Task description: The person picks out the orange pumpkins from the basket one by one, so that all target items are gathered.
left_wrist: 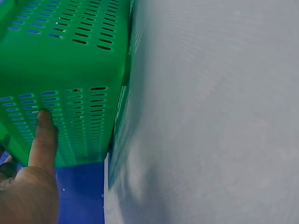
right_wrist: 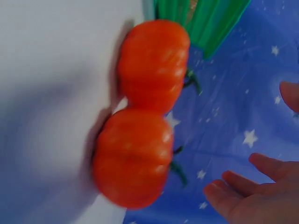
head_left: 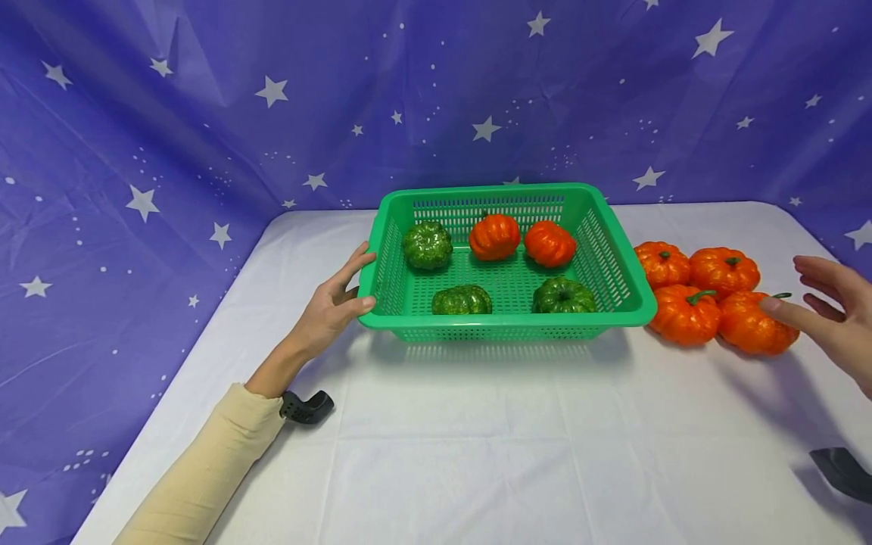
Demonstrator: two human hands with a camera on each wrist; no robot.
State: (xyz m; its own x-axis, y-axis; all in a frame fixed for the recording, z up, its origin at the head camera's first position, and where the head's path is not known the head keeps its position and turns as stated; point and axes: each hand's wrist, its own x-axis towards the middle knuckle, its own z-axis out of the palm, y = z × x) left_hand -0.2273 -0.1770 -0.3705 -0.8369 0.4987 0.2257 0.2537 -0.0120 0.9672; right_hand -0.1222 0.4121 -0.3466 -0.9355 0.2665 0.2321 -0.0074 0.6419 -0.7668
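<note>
My left hand [head_left: 330, 310] touches the left end of a green plastic basket [head_left: 507, 320], its fingers and thumb extended against the rim. In the left wrist view, one straight finger [left_wrist: 43, 140] lies on the basket's slotted wall [left_wrist: 79, 126]. The basket holds three green pumpkins [head_left: 427, 245] and two orange ones [head_left: 494, 237]. Several orange pumpkins [head_left: 724, 270] sit in a cluster outside its right end. My right hand [head_left: 841, 318] is beside and above that cluster, fingers spread and holding nothing. The right wrist view shows this hand [right_wrist: 261, 191] apart from two orange pumpkins [right_wrist: 133, 158].
A white cloth [head_left: 477, 439] covers the table, with a purple star-patterned backdrop [head_left: 409, 91] behind and at the sides. Black wrist-worn pieces show beneath the left wrist [head_left: 306, 409] and at the right edge [head_left: 845, 473].
</note>
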